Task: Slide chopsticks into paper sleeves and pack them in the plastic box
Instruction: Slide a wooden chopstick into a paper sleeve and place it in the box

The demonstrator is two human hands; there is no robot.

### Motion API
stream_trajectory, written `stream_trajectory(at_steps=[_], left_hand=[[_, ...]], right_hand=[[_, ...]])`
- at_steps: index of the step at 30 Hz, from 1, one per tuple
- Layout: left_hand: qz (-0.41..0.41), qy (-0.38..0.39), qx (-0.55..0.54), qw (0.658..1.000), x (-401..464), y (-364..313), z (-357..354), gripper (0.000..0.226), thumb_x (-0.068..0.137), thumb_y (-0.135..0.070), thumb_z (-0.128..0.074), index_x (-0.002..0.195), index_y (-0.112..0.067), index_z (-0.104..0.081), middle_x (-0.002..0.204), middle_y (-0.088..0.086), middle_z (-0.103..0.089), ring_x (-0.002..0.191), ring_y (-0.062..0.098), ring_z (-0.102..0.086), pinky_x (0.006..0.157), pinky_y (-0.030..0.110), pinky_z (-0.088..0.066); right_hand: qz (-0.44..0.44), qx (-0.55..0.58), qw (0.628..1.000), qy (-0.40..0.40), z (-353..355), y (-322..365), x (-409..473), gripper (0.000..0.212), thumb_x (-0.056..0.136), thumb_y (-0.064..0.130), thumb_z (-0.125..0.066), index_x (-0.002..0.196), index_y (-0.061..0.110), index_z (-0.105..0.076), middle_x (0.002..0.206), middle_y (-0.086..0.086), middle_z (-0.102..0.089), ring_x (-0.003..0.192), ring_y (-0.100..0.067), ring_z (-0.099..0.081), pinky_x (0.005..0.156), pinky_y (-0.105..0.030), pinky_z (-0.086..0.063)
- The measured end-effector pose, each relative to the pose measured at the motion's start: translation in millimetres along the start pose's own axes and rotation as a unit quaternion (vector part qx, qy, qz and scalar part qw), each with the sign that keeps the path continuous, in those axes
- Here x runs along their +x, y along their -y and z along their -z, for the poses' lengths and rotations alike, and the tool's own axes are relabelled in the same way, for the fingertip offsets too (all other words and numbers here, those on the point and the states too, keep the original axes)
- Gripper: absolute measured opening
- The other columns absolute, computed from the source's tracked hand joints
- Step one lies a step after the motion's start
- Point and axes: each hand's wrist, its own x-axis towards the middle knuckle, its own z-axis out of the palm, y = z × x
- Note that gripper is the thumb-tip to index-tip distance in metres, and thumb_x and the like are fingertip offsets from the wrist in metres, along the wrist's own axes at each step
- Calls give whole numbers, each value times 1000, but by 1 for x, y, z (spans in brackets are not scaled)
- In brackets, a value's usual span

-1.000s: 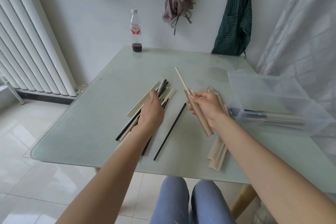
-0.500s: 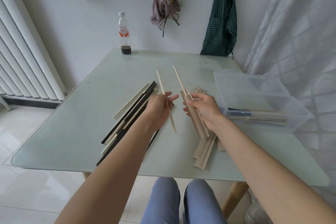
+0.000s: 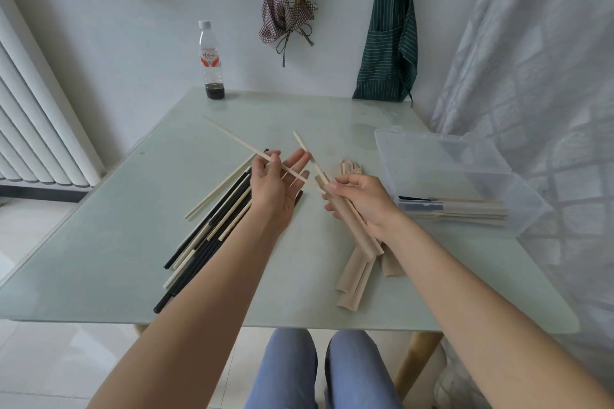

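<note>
My left hand (image 3: 277, 186) pinches a pale wooden chopstick (image 3: 232, 138) that slants up to the left; its near tip reaches the mouth of a brown paper sleeve (image 3: 357, 229). My right hand (image 3: 362, 202) grips that sleeve, and a second pale chopstick (image 3: 304, 148) sticks out of its top. A pile of loose black and pale chopsticks (image 3: 216, 226) lies under my left forearm. Several empty brown sleeves (image 3: 352, 285) lie below my right hand. The clear plastic box (image 3: 442, 156) at the right holds several sleeved chopsticks (image 3: 455, 209).
A glass table (image 3: 116, 242) carries everything. A water bottle (image 3: 211, 60) with dark liquid stands at its far edge. A radiator (image 3: 40, 103) is at the left, aprons hang on the wall, and a white curtain (image 3: 531, 76) hangs at the right. My knees show below the table.
My left hand lifted a pale chopstick off the pile and swung its near tip over to the mouth of the sleeve. My right hand kept holding the sleeve with one chopstick in it.
</note>
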Motion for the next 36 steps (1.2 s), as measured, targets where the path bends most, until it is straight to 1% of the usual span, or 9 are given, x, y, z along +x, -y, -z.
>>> stream_trajectory(at_steps=[4, 8, 11, 13, 17, 20, 25, 29, 36], left_hand=[[-28, -33, 24, 999, -1, 0, -2, 21, 104, -18, -28, 91, -17, -44, 100, 10, -66, 97, 25, -65, 84, 33, -52], [-41, -63, 37, 996, 0, -1, -5, 21, 103, -19, -33, 89, -20, -48, 113, 6, -62, 112, 21, -60, 78, 31, -52], [-51, -72, 47, 995, 1, 1, -5, 21, 103, -17, -35, 88, -21, -49, 105, 4, -60, 118, 22, -58, 73, 30, -50], [-54, -69, 45, 995, 2, 2, -5, 20, 102, -16, -35, 88, -20, -49, 100, 4, -60, 117, 23, -59, 73, 31, -50], [-54, -66, 46, 995, 3, 1, -5, 19, 102, -16, -36, 88, -19, -48, 105, 8, -59, 113, 24, -60, 78, 34, -52], [-60, -63, 38, 996, 3, -1, -5, 18, 102, -17, -37, 88, -19, -48, 105, 10, -59, 107, 24, -62, 84, 39, -53], [-70, -36, 35, 996, 2, -3, -4, 17, 102, -17, -37, 88, -19, -48, 101, 9, -60, 100, 22, -63, 76, 33, -54], [-61, -11, 28, 998, 0, -4, -3, 18, 102, -15, -36, 88, -18, -47, 96, 9, -60, 93, 24, -65, 77, 35, -53], [-62, -2, 25, 998, -3, -4, -5, 18, 102, -13, -35, 89, -16, -46, 97, 12, -58, 89, 23, -67, 79, 38, -54]], right_hand=[[-2, -21, 1000, 13, 2, 1, -2, 10, 91, 8, -58, 83, 10, -60, 75, -7, -67, 54, -13, -64, 52, -23, -52], [-3, -30, 999, 18, 2, 1, -5, 10, 92, 7, -57, 83, 10, -61, 75, -8, -67, 52, -12, -64, 50, -22, -52], [0, -26, 999, 19, 1, 2, -6, 10, 92, 6, -56, 83, 9, -60, 75, -9, -66, 51, -11, -63, 49, -21, -51], [3, -29, 999, 19, 2, 2, -6, 7, 92, 6, -56, 86, 8, -61, 76, -9, -66, 51, -11, -63, 49, -20, -51], [10, -31, 999, 20, 3, 4, -8, 6, 91, 4, -57, 95, 4, -61, 76, -9, -66, 50, -10, -64, 50, -20, -52], [13, -20, 1000, 19, 2, 7, -11, 5, 89, 2, -59, 89, 6, -62, 76, -9, -66, 49, -9, -65, 47, -16, -50], [7, -15, 1000, 22, 1, 12, -15, 8, 89, 2, -60, 84, 8, -62, 72, -5, -66, 47, -5, -65, 42, -9, -42], [10, -8, 1000, 19, 1, 12, -16, 7, 88, 1, -59, 85, 6, -63, 60, 3, -68, 48, -6, -65, 44, -11, -44], [30, -18, 999, 14, 1, 10, -14, 10, 88, -1, -58, 86, 7, -63, 75, -7, -66, 49, -8, -65, 51, -16, -52]])
